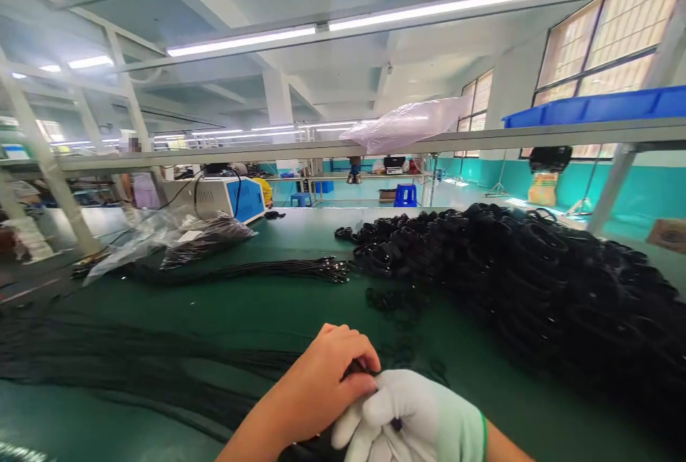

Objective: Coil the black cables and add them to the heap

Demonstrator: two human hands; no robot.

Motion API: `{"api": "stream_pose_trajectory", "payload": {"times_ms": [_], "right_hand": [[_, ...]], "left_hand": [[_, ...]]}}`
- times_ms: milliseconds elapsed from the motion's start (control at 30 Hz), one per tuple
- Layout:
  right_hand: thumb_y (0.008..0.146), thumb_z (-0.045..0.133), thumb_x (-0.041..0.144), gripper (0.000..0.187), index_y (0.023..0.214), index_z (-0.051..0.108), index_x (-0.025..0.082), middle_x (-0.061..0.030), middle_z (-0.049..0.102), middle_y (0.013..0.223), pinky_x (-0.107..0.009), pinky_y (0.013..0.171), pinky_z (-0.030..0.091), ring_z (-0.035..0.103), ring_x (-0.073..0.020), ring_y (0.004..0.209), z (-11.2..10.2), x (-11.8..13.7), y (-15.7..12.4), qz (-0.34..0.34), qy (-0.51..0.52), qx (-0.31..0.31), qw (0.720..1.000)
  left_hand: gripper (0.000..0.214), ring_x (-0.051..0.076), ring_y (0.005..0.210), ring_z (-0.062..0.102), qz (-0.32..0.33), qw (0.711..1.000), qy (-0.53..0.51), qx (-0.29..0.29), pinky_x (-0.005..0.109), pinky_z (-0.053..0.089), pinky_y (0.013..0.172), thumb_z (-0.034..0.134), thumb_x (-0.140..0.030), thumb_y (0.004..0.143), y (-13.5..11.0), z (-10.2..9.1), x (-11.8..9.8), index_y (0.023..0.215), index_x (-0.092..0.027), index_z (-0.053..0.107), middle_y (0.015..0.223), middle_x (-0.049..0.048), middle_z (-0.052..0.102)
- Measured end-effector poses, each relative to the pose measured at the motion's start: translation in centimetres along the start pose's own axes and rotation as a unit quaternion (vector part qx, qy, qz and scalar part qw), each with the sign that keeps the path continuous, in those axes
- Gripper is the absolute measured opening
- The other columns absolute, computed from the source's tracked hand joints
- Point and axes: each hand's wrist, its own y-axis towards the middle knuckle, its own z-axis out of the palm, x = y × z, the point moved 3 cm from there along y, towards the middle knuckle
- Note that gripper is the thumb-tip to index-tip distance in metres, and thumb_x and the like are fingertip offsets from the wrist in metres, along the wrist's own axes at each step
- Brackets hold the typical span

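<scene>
My left hand [326, 376], bare, is curled with thumb and fingers closed over a black piece [352, 369] that it mostly covers. Pressed against it is my right hand [410, 412] in a white glove with a green-edged cuff. Its fingers are bent, and a bit of black [396, 423] shows between them; what kind of thing it is stays hidden. From the left, a bundle of long black cables [214, 356] runs across the bench towards my hands. Small black loops [396, 298] lie just beyond them.
A large heap of coiled black cables [514, 269] covers the right side of the green bench [225, 308]. Farther back are a cable bundle with metallic ends [279, 269], a plastic bag [204, 237] and a blue-white machine [230, 194]. A shelf [300, 153] spans the bench, bearing a blue tray [600, 106].
</scene>
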Motion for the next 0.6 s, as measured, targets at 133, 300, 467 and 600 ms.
{"api": "stream_pose_trajectory", "payload": {"times_ms": [133,300,467,600], "right_hand": [[0.067,0.055,0.023,0.033,0.09,0.065,0.001,-0.0118,0.069,0.07,-0.019,0.06,0.044,0.063,-0.0122,0.064,-1.5,-0.7,-0.2,-0.025,0.047,0.053,0.997],[0.078,0.062,0.035,0.03,0.097,0.061,0.011,-0.0062,0.067,0.088,-0.029,0.069,0.048,0.061,-0.0143,0.072,-1.8,0.2,-1.0,-0.067,-0.033,0.082,0.994],[0.077,0.064,0.05,0.041,0.094,0.057,0.014,-0.0017,0.059,0.08,-0.034,0.072,0.047,0.057,-0.014,0.071,-1.0,1.7,-2.5,-0.109,-0.008,0.063,0.992],[0.064,0.079,0.038,0.039,0.079,0.05,0.016,0.0073,0.038,0.062,-0.027,0.062,0.041,0.042,-0.0078,0.056,-0.7,5.7,-4.2,-0.227,0.136,0.062,0.962]], "left_hand": [[0.015,0.013,0.081,0.051,0.017,0.999,-0.043,0.026,0.023,0.037,0.079,0.058,-0.011,0.075,1.4,0.7,0.2,0.071,-0.023,0.066,0.074,-0.0049,0.061],[0.015,0.014,0.083,0.053,0.105,0.988,-0.112,0.008,0.025,0.039,0.088,0.057,-0.013,0.077,2.8,1.6,-0.5,0.072,-0.023,0.067,0.076,-0.0024,0.063],[0.019,0.014,0.08,0.058,0.095,0.99,-0.087,-0.051,0.029,0.038,0.096,0.048,-0.027,0.087,3.9,2.9,1.4,0.088,-0.023,0.067,0.082,-0.001,0.067],[0.035,0.015,0.07,0.06,-0.009,0.991,0.109,-0.08,0.023,0.048,0.068,0.033,-0.028,0.093,2.5,4.4,5.1,0.085,-0.024,0.066,0.077,0.0001,0.067]]}}
